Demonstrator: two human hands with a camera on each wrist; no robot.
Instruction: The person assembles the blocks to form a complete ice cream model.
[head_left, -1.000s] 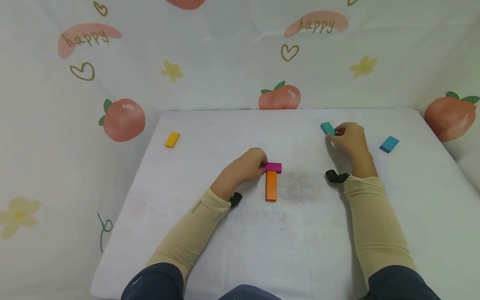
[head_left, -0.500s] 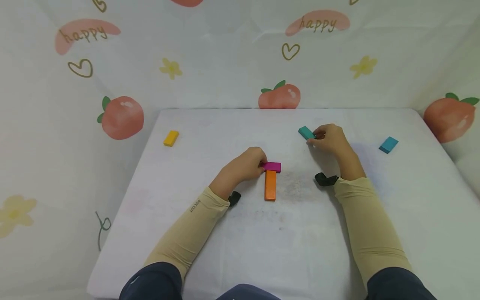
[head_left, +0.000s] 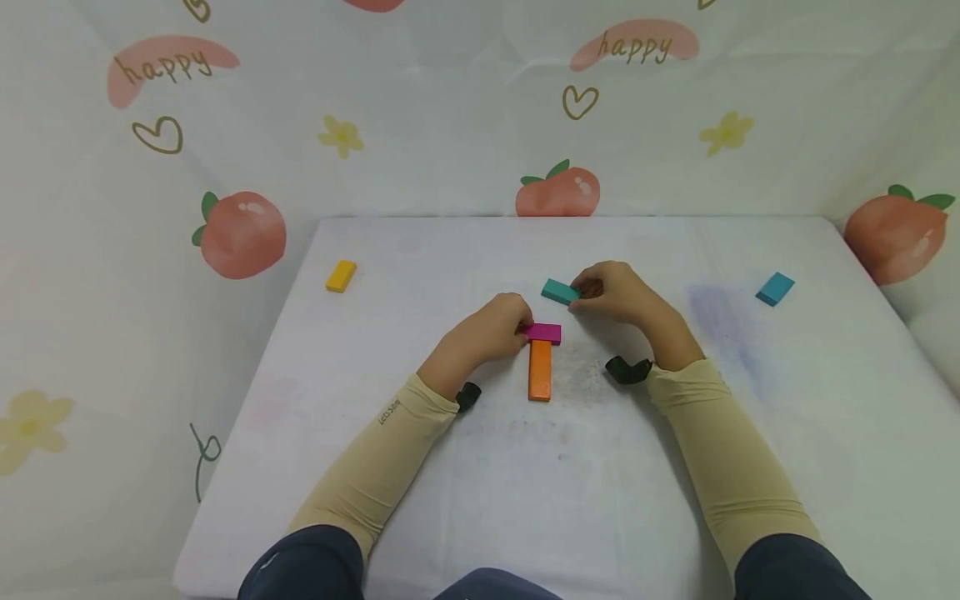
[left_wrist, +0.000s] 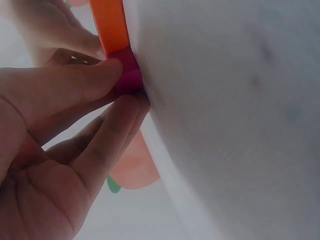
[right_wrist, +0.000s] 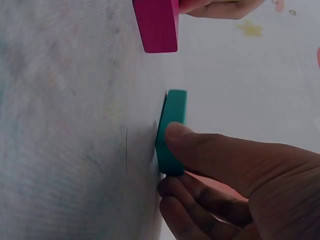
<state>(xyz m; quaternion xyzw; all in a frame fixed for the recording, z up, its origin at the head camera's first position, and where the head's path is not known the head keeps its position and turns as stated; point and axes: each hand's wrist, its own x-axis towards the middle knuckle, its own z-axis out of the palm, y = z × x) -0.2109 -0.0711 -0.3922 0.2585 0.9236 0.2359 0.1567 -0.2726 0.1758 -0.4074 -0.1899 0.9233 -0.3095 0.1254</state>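
My left hand [head_left: 491, 333] pinches the left end of a magenta block [head_left: 546, 333] between thumb and fingers. That block lies crosswise at the far end of an orange block [head_left: 540, 371], and the two form a T on the table. In the left wrist view the thumb presses one face of the magenta block [left_wrist: 129, 80]. My right hand [head_left: 615, 292] holds a teal block [head_left: 558, 292] by its right end, just beyond the magenta one. In the right wrist view the teal block [right_wrist: 172, 107] is close over the white surface, with the thumb on its side.
A yellow block [head_left: 341, 276] lies at the table's back left, and a blue block [head_left: 776, 289] at the back right. Black wrist camera mounts [head_left: 628, 370] jut from both sleeves. A printed cloth backdrop [head_left: 450, 108] rises behind the white table [head_left: 465, 517].
My right hand has carried the teal block leftward and nearer, from the back right to just behind the magenta block. The left hand keeps its grip in place.
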